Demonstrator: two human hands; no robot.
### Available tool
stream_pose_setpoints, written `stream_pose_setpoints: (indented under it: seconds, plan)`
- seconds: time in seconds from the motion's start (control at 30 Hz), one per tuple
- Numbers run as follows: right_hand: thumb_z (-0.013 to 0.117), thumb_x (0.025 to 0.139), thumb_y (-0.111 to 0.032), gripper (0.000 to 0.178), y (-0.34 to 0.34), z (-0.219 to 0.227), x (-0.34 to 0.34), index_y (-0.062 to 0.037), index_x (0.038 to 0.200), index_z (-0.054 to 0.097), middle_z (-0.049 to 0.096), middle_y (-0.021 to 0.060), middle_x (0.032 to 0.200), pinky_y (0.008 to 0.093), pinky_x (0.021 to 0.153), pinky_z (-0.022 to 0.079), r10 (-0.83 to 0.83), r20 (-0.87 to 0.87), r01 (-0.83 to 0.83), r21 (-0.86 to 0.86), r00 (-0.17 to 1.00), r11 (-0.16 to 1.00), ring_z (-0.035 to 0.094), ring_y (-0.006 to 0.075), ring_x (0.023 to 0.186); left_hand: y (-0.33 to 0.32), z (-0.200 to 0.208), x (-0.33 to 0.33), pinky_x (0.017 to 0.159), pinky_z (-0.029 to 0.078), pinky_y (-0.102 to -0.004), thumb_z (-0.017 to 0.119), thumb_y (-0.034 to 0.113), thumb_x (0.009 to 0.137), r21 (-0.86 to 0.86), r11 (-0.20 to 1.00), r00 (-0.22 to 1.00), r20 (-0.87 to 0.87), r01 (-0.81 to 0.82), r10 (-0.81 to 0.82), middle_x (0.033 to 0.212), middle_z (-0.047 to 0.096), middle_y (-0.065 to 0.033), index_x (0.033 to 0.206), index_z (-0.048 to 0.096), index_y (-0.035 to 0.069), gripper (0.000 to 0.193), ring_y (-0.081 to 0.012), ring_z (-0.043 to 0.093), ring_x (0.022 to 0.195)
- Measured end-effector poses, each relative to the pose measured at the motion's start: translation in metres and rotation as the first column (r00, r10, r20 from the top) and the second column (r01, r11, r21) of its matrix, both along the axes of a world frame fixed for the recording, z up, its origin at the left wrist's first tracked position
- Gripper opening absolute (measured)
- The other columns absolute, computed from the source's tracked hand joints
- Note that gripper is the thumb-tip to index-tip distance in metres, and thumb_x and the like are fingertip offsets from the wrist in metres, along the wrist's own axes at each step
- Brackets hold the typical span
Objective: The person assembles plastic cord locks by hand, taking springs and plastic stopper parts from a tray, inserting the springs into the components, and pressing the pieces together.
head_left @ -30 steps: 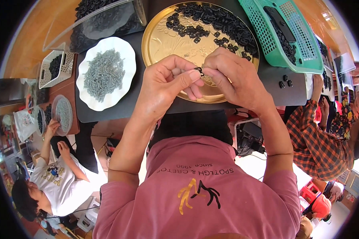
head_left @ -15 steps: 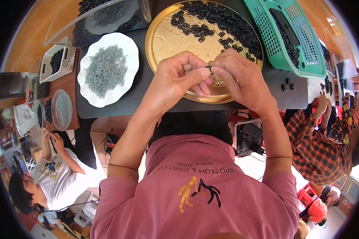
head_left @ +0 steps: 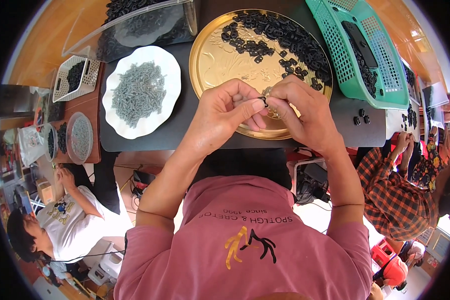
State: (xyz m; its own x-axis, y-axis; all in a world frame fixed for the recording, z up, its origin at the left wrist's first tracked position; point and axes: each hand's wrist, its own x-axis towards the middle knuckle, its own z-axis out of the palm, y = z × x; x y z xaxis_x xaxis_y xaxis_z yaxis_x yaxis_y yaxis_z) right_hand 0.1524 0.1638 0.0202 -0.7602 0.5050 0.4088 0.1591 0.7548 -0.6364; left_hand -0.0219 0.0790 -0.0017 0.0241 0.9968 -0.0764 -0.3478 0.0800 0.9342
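Observation:
Over the near edge of a round gold tray (head_left: 201, 65), my left hand (head_left: 226, 109) and my right hand (head_left: 305, 111) meet fingertip to fingertip. Both are closed in a pinch on one small black piece (head_left: 263, 101), mostly covered by the fingers. Anything else between the fingertips is too small to make out. Many small black pieces with holes (head_left: 305, 47) are heaped along the tray's far and right side. To the left stands a white scalloped plate (head_left: 116, 120) bearing a pile of short grey screw-like pins (head_left: 139, 92).
A green basket (head_left: 344, 75) with black pieces stands at the right; three loose pieces (head_left: 362, 118) lie before it. A clear bin (head_left: 150, 35) of black pieces stands far left, near a white basket (head_left: 88, 80). Co-workers sit on both sides.
The whole view has shifted slightly, so the table's things appear lower. My two hands keep their pinch on the small black piece. The co-worker on the left has brought both hands together.

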Motion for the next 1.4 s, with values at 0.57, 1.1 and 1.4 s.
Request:
stream_pose_setpoints:
  seconds: [0.57,1.1,1.4]
  plan:
    - [0.062,0.085,-0.019,0.019,0.059,0.007,-0.054,-0.0002,0.090,0.066,0.060,0.0108,0.079,0.0290,0.062,0.046,-0.048,0.165,0.099,-0.314,0.985,0.944,0.058,0.0210,0.066,-0.016,-0.004,-0.015,0.060,0.052,-0.0233,0.057,0.004,0.091,-0.027,0.991,0.991,0.031,-0.127,0.128,0.082,0.065,-0.0106,0.095,0.055,-0.004,0.010,-0.0129,0.063,0.067]
    - [0.062,0.081,-0.017,0.016,0.092,-0.023,-0.112,-0.0049,0.092,0.063,0.061,0.0097,0.085,0.0381,0.072,0.048,-0.177,0.357,0.053,0.331,0.917,0.942,0.061,0.0293,0.079,-0.025,-0.006,-0.021,0.059,0.051,-0.0228,0.059,0.007,0.091,0.004,0.993,0.991,0.064,-0.118,0.118,0.083,0.064,-0.0089,0.096,0.055,-0.002,0.011,-0.0118,0.063,0.067]
    - [0.067,0.083,-0.015,0.018,0.069,-0.017,-0.087,-0.0029,0.096,0.063,0.060,-0.0007,0.073,0.0262,0.060,0.045,-0.100,0.069,0.117,-0.303,0.993,0.946,0.057,0.0120,0.065,-0.019,-0.010,-0.017,0.064,0.052,-0.0226,0.059,0.007,0.090,0.057,0.962,0.962,0.080,-0.267,0.262,0.093,0.065,-0.0120,0.099,0.056,-0.002,0.012,-0.0118,0.063,0.075]
